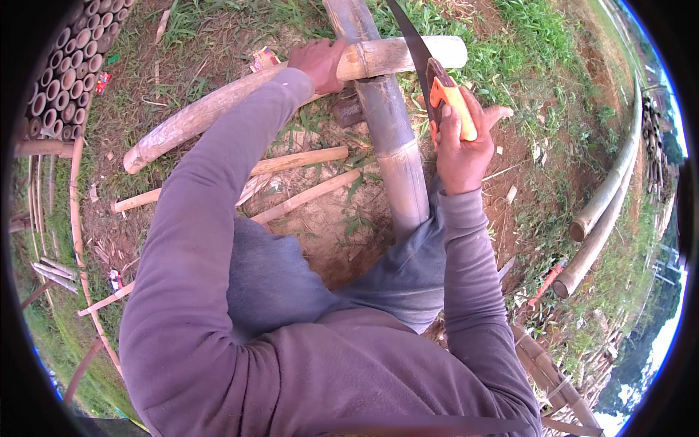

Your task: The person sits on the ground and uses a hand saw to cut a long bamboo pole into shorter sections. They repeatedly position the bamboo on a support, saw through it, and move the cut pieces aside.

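Bamboo pole (218, 109), pale and thick, lies crosswise before you on top of a greyish support pole (393, 120). Its long axis runs from near left to far right, one end pointing left and the other jutting past the support on the right. Your left hand (318, 64) is clamped on it just left of the crossing. Your right hand (466, 146) is closed around the orange handle of a saw (419, 54), one finger sticking out to the right; the blade points far and slightly left, crossing the pole's right part, though you cannot tell whether its teeth touch. Just beside your left hand lies a red-and-yellow wrapper (266, 58), its print too small for you to read. Thin strips (302, 160) lie on the ground left of the support. Farther out, you have cut bamboo stacked (76, 73) at far left and two long poles (608, 197) at right.
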### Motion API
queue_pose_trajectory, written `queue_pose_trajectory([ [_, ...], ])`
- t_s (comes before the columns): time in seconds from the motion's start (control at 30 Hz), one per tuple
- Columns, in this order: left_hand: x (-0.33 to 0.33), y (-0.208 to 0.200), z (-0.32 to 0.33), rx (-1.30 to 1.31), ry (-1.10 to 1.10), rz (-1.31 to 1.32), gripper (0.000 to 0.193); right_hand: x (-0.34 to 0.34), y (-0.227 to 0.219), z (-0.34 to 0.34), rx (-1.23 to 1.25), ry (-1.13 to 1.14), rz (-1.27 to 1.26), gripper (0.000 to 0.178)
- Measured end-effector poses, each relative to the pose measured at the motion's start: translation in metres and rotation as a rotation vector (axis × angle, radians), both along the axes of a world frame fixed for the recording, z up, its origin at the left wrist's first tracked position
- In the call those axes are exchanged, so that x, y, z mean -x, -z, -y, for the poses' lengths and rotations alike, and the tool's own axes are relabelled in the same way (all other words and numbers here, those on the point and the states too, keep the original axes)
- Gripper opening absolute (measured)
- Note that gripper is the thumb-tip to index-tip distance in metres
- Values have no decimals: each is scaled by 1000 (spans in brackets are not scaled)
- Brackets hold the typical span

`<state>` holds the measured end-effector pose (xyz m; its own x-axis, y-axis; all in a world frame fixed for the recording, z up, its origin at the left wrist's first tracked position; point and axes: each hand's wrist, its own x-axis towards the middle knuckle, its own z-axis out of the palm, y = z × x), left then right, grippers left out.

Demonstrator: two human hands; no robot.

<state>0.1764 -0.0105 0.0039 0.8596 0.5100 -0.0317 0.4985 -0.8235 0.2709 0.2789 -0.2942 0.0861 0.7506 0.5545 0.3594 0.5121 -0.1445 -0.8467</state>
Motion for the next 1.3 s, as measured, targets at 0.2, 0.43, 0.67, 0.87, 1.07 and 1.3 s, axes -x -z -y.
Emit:
queue_pose_trajectory([
  [0.2, -2, 1, 10, -29, -60, -90, 80, 1, -22, 7, 138, 57, -97, 49],
  [0.43, 5, 3, 4, -80, -36, -45, 71, 68, -21, 138, 41, 14, -77, 50],
  [0.67, -8, 3, 4, -85, -23, -56, 71, -32, -3, -42, 10, -36, -120, 47],
  [0.87, 7, 8, -5, -76, -54, -34, 69, 58, -10, 104, -24, 25, -260, 46],
  [1.07, -4, 14, -1, -54, -20, -35, 73, 9, 24, 42, -7, -1, 124, 44],
  [1.3, 0, -3, -10, -44, -45, -123, 75, 6, 0, 23, 2, -13, -99, 49],
])
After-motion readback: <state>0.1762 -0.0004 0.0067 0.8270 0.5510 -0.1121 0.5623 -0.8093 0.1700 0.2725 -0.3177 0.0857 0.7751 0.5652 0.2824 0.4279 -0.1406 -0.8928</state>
